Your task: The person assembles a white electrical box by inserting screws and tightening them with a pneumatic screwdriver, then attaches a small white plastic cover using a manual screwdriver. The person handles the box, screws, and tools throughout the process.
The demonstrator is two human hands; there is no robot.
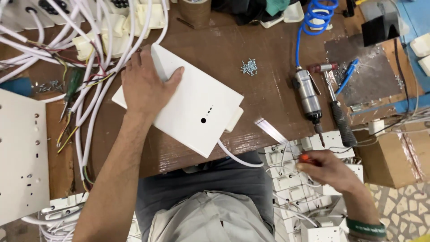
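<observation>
Bright, even light falls from overhead, with only soft, short shadows under the left hand (pixel 145 87) and along the white panel (pixel 188 103) beneath it. That panel is close to overexposed. A streak of glare shines on the tabletop (pixel 268 80) just above the right hand (pixel 329 168). Focus is sharp centrally; the edges bend slightly.

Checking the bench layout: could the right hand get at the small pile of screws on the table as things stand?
Probably yes. The right hand, gripping an orange-handled tool, is at the table edge; the screws lie on bare tabletop with nothing between.
</observation>
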